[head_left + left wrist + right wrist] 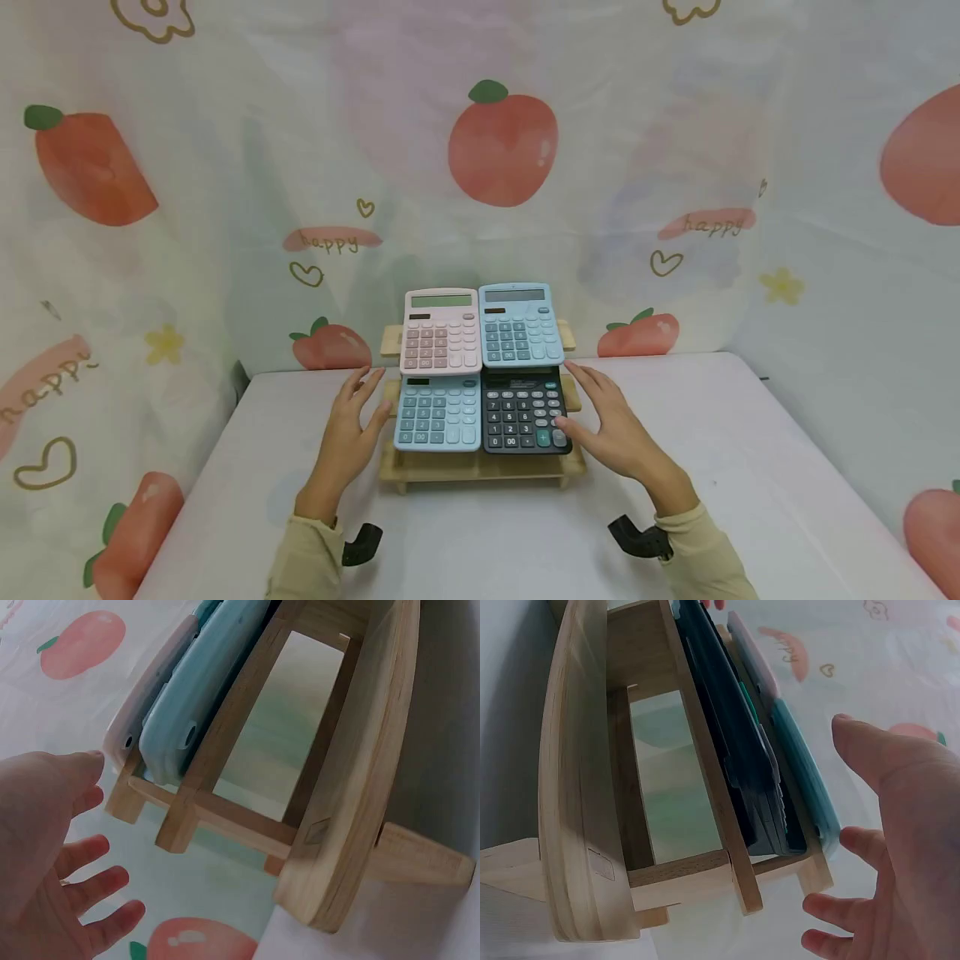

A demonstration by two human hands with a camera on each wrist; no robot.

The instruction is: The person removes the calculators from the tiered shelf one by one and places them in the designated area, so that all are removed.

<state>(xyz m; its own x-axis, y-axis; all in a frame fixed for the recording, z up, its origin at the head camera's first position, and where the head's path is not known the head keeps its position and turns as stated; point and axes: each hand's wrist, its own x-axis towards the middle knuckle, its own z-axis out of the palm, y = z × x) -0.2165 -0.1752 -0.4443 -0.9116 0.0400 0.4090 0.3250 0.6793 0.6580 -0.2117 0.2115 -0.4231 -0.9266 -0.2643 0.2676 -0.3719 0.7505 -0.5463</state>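
Observation:
A tiered wooden rack (480, 471) holds calculators leaning back in two rows. In the upper row are a pink calculator (440, 332) and a light blue calculator (522, 325); below them stand another light blue calculator (438, 414) and a black calculator (527, 412). My left hand (351, 425), fingers spread, is just left of the rack; in the left wrist view its thumb points at the pink calculator's edge (116, 742). On the opposite side my right hand (618, 425) has its fingers extended, thumb overlapping the black calculator's lower right corner in the head view. Neither hand grips anything.
The rack stands on a white table (480, 550) near its back edge. Behind and beside it hangs a pale cloth (420, 108) printed with fruit, hearts and lettering. A black curved piece sits at each wrist, the left one (363, 545) and the right one (637, 537).

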